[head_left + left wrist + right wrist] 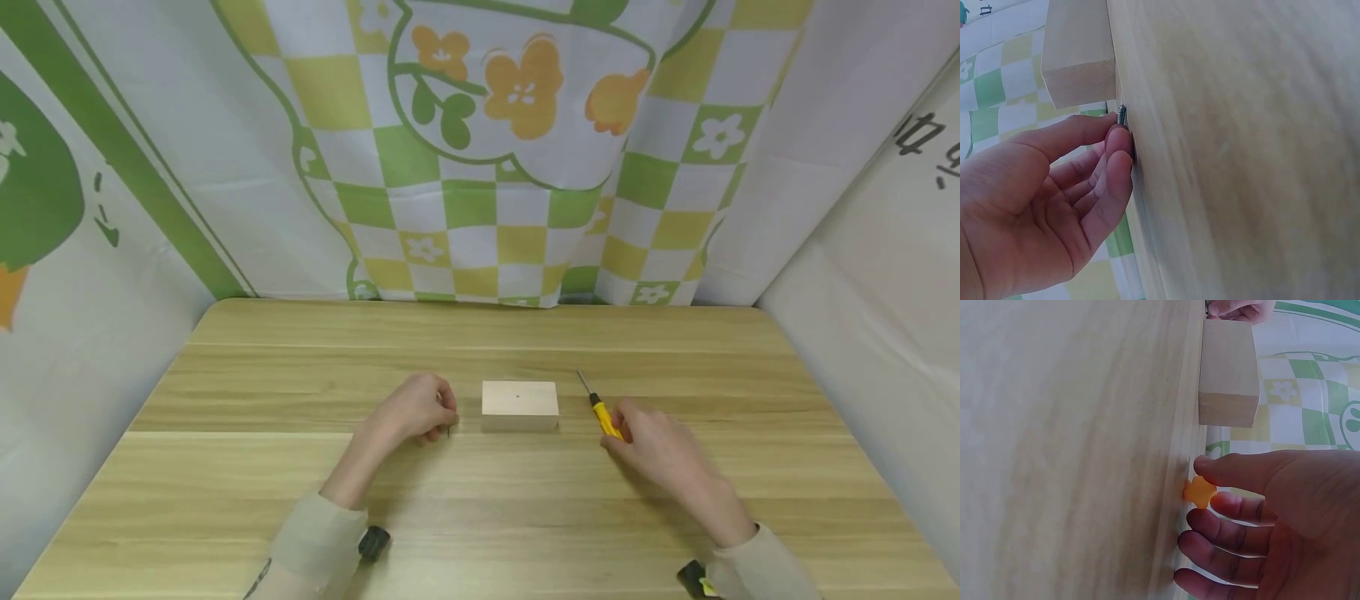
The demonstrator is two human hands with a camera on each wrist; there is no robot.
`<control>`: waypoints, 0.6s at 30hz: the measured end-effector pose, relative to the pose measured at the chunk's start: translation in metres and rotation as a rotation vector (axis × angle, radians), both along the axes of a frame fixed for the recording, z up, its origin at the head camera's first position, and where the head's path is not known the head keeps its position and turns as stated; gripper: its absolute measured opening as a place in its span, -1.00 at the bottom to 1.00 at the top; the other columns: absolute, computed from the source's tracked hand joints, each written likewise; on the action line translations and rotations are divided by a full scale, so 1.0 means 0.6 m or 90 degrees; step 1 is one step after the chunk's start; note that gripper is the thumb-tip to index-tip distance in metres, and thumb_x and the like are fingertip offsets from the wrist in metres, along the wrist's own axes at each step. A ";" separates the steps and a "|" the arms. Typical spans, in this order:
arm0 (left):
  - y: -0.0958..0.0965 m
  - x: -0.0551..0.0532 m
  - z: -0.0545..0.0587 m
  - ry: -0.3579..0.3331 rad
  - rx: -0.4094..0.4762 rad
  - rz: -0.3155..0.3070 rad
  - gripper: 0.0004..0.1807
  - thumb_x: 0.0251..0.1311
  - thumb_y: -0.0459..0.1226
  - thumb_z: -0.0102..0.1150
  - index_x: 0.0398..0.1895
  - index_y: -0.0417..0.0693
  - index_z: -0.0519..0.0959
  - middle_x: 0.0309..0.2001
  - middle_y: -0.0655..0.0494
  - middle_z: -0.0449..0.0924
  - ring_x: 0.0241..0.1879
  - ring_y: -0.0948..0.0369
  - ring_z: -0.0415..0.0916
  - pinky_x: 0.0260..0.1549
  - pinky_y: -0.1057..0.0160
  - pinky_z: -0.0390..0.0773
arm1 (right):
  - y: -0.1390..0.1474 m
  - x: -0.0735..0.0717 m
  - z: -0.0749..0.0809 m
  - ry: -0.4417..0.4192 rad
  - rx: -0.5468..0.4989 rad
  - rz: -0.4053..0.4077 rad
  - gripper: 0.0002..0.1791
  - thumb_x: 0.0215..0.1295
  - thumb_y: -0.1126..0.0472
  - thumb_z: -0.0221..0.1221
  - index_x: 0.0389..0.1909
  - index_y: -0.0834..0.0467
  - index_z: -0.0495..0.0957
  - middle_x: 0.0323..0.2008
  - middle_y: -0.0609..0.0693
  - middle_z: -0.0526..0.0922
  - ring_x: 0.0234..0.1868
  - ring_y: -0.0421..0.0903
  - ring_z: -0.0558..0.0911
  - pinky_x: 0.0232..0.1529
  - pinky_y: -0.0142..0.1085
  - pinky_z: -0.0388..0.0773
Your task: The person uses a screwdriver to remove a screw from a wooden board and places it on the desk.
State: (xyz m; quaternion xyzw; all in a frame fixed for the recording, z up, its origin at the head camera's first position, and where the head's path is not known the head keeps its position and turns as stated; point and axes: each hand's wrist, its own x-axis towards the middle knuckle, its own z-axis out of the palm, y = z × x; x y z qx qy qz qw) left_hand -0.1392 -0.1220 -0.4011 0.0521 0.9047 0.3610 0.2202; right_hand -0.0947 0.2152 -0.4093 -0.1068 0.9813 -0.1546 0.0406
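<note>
My left hand (420,408) pinches a small metal screw (1121,114) between thumb and fingertips, low over the table and left of the wooden block. Threads of the screw point up out of the grip. The pale block (519,398) lies flat, with a small dark hole in its top face. To the block's right lies a screwdriver (604,417) with a yellow and black handle, its metal shaft pointing away. My right hand (663,446) has thumb and index finger on either side of the handle's end, the other fingers spread along the tabletop.
The wood-grain table (517,525) extends around the block on all sides. A checked, flowered curtain (480,233) hangs along the back edge, and white cloth walls (885,275) rise at the sides.
</note>
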 end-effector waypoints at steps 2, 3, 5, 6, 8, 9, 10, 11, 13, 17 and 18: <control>0.000 0.000 0.000 -0.003 0.000 0.002 -0.93 0.23 -0.34 0.27 -0.38 -0.13 0.59 -0.59 -0.04 0.61 -0.67 0.19 0.51 -0.66 0.31 0.56 | 0.000 -0.001 0.000 0.000 -0.001 0.001 -0.72 0.21 0.06 0.36 -0.30 0.10 0.47 -0.62 -0.11 0.37 -0.66 -0.21 0.27 -0.67 -0.37 0.14; 0.000 0.001 0.000 -0.003 0.000 0.003 -0.93 0.23 -0.34 0.27 -0.38 -0.12 0.59 -0.59 -0.03 0.61 -0.67 0.19 0.50 -0.66 0.31 0.56 | 0.000 -0.001 0.000 0.001 -0.003 0.003 -0.73 0.21 0.06 0.35 -0.30 0.10 0.47 -0.62 -0.12 0.36 -0.66 -0.21 0.27 -0.67 -0.37 0.14; 0.000 0.001 0.000 0.000 0.002 0.002 -0.94 0.23 -0.34 0.28 -0.38 -0.12 0.59 -0.58 -0.03 0.61 -0.66 0.19 0.50 -0.66 0.30 0.56 | 0.000 -0.002 0.000 0.001 -0.005 0.006 -0.73 0.22 0.05 0.35 -0.29 0.10 0.47 -0.63 -0.12 0.36 -0.67 -0.22 0.27 -0.67 -0.38 0.14; 0.000 0.000 0.000 0.000 0.003 0.001 -0.94 0.23 -0.34 0.28 -0.37 -0.12 0.59 -0.57 -0.03 0.61 -0.65 0.19 0.50 -0.65 0.30 0.56 | 0.000 -0.002 0.000 0.000 -0.007 0.008 -0.73 0.23 0.05 0.34 -0.29 0.10 0.48 -0.63 -0.13 0.36 -0.67 -0.22 0.27 -0.67 -0.38 0.14; -0.002 0.000 -0.002 0.005 0.008 -0.004 -0.94 0.23 -0.33 0.29 -0.36 -0.12 0.60 -0.54 -0.01 0.61 -0.64 0.19 0.51 -0.63 0.31 0.56 | 0.001 -0.003 -0.001 -0.003 -0.012 0.010 -0.73 0.24 0.04 0.33 -0.27 0.10 0.48 -0.64 -0.13 0.37 -0.67 -0.22 0.27 -0.68 -0.39 0.14; -0.003 0.000 -0.003 0.009 0.013 -0.009 -0.94 0.22 -0.33 0.29 -0.35 -0.12 0.60 -0.53 -0.01 0.61 -0.63 0.19 0.51 -0.63 0.31 0.56 | 0.001 -0.003 -0.001 -0.005 -0.014 0.011 -0.73 0.25 0.03 0.33 -0.27 0.10 0.49 -0.64 -0.13 0.37 -0.67 -0.23 0.27 -0.68 -0.39 0.15; -0.005 0.000 -0.004 0.010 0.021 -0.012 -0.94 0.21 -0.33 0.30 -0.34 -0.12 0.60 -0.52 0.00 0.61 -0.62 0.19 0.51 -0.62 0.31 0.56 | 0.002 -0.003 -0.002 -0.006 -0.016 0.012 -0.73 0.25 0.03 0.32 -0.26 0.10 0.49 -0.64 -0.13 0.37 -0.67 -0.23 0.27 -0.68 -0.39 0.15; -0.007 -0.001 -0.006 0.011 0.031 -0.015 -0.94 0.20 -0.34 0.31 -0.33 -0.13 0.60 -0.51 0.00 0.61 -0.61 0.20 0.51 -0.61 0.31 0.56 | 0.002 -0.003 -0.002 -0.006 -0.018 0.013 -0.73 0.26 0.03 0.32 -0.26 0.10 0.49 -0.64 -0.13 0.37 -0.67 -0.22 0.28 -0.68 -0.39 0.15; -0.011 -0.003 -0.009 0.009 0.053 -0.020 -0.93 0.19 -0.35 0.31 -0.31 -0.14 0.61 -0.49 0.01 0.61 -0.60 0.20 0.50 -0.60 0.32 0.54 | 0.002 -0.004 -0.003 -0.005 -0.020 0.013 -0.73 0.27 0.02 0.31 -0.26 0.10 0.49 -0.63 -0.13 0.37 -0.66 -0.22 0.28 -0.67 -0.38 0.16; -0.021 -0.007 -0.015 0.008 0.085 -0.037 -0.90 0.18 -0.37 0.32 -0.26 -0.18 0.61 -0.46 0.00 0.61 -0.59 0.23 0.48 -0.60 0.34 0.52 | 0.002 -0.005 -0.004 -0.003 -0.018 0.012 -0.72 0.31 -0.02 0.27 -0.24 0.10 0.49 -0.64 -0.12 0.37 -0.67 -0.21 0.28 -0.68 -0.36 0.17; -0.023 -0.008 -0.016 0.009 0.087 -0.041 -0.89 0.18 -0.36 0.31 -0.24 -0.18 0.62 -0.46 0.00 0.61 -0.59 0.23 0.48 -0.60 0.35 0.52 | 0.003 -0.006 -0.003 -0.006 -0.018 0.010 -0.71 0.32 -0.04 0.26 -0.23 0.10 0.49 -0.64 -0.12 0.38 -0.67 -0.21 0.28 -0.68 -0.35 0.17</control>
